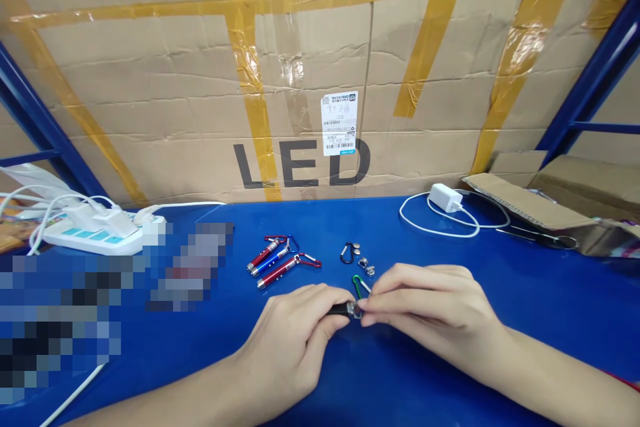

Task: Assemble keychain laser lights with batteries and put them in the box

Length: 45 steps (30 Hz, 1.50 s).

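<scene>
My left hand [305, 323] is closed around a black mini flashlight [340, 309], most of which the fingers hide. Its silver metal end cap [356, 309] points right, where my right hand [430, 310] pinches it between thumb and fingertips. Just behind these fingertips is a green carabiner [357, 285]; whether it hangs from the cap cannot be seen. Farther back on the table lie a black carabiner [345, 253], two small round button cells [357, 249] and a few small silver metal parts [367, 267]. To their left rest two red mini flashlights [277, 273] and a blue one [270, 260], each with a carabiner.
On the blue table [525, 293], a white power strip [95, 233] with plugs stands at left, near blurred items. A white charger [445, 197] with its cable, scissors [535, 235] and an open carton [560, 220] are at right. A large taped cardboard box [190, 100] walls the back.
</scene>
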### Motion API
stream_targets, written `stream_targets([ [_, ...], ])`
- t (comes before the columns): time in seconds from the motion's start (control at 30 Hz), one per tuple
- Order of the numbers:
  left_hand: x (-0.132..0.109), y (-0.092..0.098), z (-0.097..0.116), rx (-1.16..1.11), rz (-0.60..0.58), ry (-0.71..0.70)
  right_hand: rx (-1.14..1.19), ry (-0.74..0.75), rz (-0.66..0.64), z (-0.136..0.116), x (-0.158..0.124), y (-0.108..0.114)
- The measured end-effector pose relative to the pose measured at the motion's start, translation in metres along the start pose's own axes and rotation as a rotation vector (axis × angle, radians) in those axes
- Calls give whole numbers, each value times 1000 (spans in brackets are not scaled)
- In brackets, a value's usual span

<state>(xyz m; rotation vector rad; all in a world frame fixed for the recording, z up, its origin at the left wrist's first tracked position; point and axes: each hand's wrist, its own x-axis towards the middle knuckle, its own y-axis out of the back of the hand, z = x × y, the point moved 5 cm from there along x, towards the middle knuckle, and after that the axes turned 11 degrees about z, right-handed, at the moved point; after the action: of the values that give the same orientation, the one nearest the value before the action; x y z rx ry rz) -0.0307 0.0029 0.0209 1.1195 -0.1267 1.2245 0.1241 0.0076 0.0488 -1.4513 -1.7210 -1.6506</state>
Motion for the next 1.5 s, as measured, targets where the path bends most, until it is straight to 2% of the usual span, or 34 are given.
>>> stream_targets([
  [0.27, -3, -5, 0, -42, -94, -23, 214, -322, 27, 4, -3, -10],
  [0.57, -1, -4, 8, -53, -164, -81, 276, -639, -104, 15, -8, -20],
  [0.73, 0, -3, 7, -28, -144, -86, 293, -742, -130, 18, -11, -24],
  [0.97, -6, -6, 0, -32, -146, -41, 392, -987, -238, 20, -23, -34],
  [1.1, -7, -6, -1, -39, -113, -37, 432, -1038, -255, 18, -26, -36],
  [1.33, -4, -4, 1, -32, -83, -75, 461, -938, -259, 15, -23, -34],
  [1.5, -5, -5, 0, -18, -75, -71, 559, -1003, -244, 16, -26, -38],
])
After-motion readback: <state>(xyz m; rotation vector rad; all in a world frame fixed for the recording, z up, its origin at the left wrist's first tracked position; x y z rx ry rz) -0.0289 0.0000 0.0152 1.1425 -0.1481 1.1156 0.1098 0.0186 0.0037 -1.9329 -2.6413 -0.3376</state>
